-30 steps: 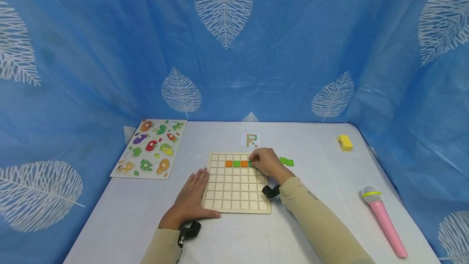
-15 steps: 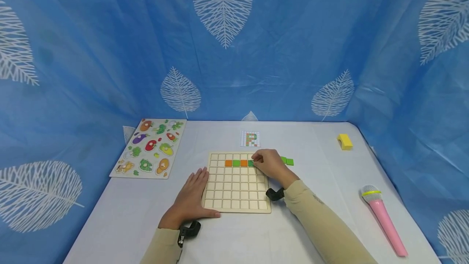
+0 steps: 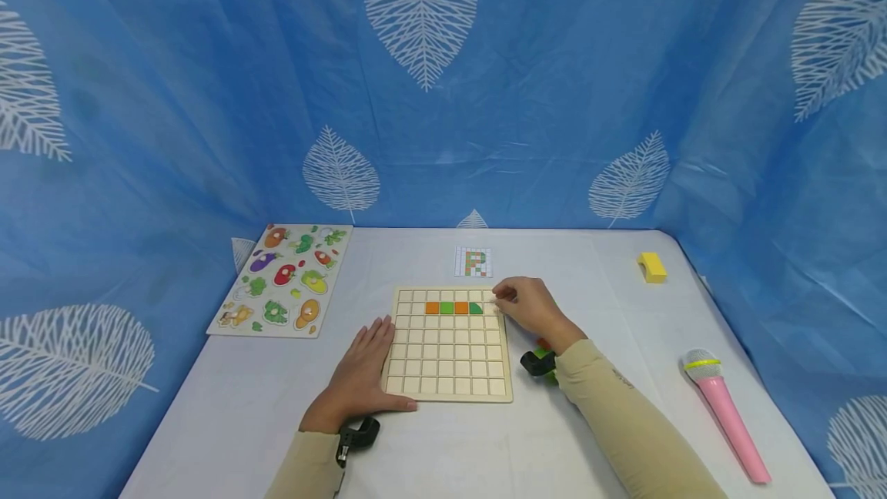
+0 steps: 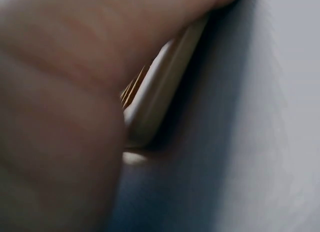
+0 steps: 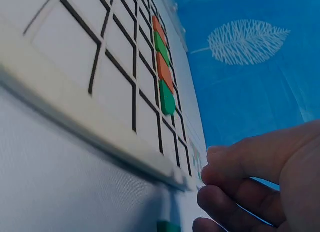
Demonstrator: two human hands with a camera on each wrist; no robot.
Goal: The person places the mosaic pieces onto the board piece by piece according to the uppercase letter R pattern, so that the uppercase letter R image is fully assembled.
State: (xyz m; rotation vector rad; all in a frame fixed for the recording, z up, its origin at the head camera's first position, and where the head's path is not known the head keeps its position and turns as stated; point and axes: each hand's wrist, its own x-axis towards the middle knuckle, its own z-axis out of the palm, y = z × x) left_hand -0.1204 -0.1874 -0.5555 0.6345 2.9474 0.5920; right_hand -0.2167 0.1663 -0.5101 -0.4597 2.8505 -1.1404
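Observation:
A pale wooden grid board lies on the table. In its second row from the top sit two orange tiles, a light green tile between them, and a dark green tile with one rounded corner at the right end. My left hand rests along the board's left edge, fingers straight and thumb by the near corner. My right hand hovers by the upper right corner, loosely bent, holding nothing that shows. The right wrist view shows the dark green tile lying in its cell, apart from the fingertips.
Behind the board lies a small pattern card. Orange and green tiles show partly beneath my right wrist. A vegetable puzzle board is at the left; a yellow block and pink microphone are at the right.
My right hand has let go of the dark green tile and moved right, off the row. That tile now shows fully in its cell. My left hand has stayed put.

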